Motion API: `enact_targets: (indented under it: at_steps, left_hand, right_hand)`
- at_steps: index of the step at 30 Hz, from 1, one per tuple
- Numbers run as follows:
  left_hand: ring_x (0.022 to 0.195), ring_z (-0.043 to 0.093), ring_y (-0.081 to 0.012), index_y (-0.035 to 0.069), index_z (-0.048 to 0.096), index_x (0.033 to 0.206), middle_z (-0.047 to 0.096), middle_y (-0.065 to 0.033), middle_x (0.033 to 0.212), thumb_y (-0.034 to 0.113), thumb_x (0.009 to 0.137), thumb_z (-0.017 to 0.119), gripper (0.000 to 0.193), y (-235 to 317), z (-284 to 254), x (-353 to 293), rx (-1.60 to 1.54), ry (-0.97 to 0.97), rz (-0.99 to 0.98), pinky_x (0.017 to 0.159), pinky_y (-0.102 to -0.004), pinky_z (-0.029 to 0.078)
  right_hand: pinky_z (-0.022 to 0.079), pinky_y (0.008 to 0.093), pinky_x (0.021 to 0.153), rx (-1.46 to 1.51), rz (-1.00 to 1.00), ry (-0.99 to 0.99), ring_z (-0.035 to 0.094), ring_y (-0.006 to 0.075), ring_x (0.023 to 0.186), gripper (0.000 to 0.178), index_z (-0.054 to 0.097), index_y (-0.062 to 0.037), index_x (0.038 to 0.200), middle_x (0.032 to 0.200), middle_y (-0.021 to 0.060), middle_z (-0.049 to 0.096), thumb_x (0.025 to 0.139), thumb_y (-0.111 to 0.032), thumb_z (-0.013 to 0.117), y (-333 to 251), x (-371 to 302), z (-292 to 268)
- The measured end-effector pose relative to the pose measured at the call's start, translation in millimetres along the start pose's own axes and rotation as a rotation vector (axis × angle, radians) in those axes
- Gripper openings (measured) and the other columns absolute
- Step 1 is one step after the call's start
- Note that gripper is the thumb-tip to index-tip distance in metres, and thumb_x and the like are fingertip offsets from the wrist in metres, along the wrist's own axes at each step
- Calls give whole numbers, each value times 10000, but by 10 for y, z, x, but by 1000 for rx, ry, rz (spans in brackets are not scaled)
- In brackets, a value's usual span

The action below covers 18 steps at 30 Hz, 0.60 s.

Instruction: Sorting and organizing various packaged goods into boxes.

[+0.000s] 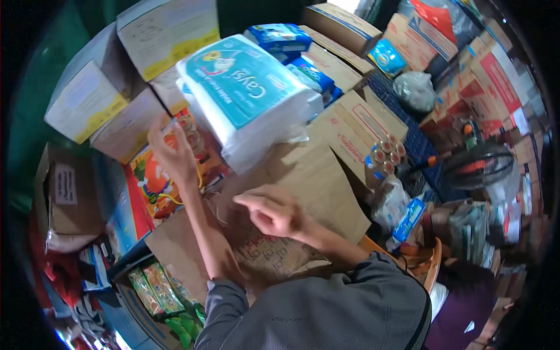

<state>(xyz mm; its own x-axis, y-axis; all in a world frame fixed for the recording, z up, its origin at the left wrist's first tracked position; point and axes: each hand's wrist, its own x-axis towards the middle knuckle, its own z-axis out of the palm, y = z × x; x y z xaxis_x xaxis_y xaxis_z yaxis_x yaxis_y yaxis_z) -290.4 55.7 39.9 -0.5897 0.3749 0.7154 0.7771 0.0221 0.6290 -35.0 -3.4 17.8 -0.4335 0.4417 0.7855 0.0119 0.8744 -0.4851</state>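
Observation:
My left hand (169,150) is raised beside an orange-red carton (153,182) with small jars (192,137) in its open top. Its fingertips are bunched near a thin pale object, and I cannot tell if it is gripped. Just right of that hand lies a big white plastic-wrapped pack with a teal label (245,87). My right hand (271,211) hovers over a flattened brown cardboard sheet (315,181), fingers loosely curled and pointing left, holding nothing. Both arms wear grey sleeves.
Cardboard boxes (87,102) are stacked at the left and back. A shrink-wrapped set of cans (386,154), a dark fan (479,166) and a tied plastic bag (414,88) sit to the right. An open box of green packets (156,287) stands at lower left.

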Motion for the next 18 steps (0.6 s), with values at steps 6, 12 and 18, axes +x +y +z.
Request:
enact_targets:
  at_steps: [6,12,18]
  left_hand:
    - [1276,678,-328,-59,700,1352,722,-195,1345,17,1058,642,309,832,-305,-32,-136,182,351,1144,-459,493]
    - [1038,690,-322,-26,715,1188,719,-168,1144,-35,895,634,304,1783,-219,-843,-643,-486,397,940,-443,555]
    - [1174,651,-431,28,668,1353,664,-208,1293,75,938,714,420,2388,685,-1909,-760,-1024,425,1023,-517,541]
  right_hand:
    - [525,362,625,-459,171,313,660,229,714,396,773,-59,1258,888,76,714,900,78,674,380,-270,-1229]
    - [529,495,934,-948,578,473,645,363,1049,316,724,-63,1257,1107,145,659,967,-153,812,648,-817,-2169]
    - [514,512,990,-1223,718,353,621,388,1143,515,711,-59,1274,1171,160,608,909,-372,894,1017,-1425,-2568]
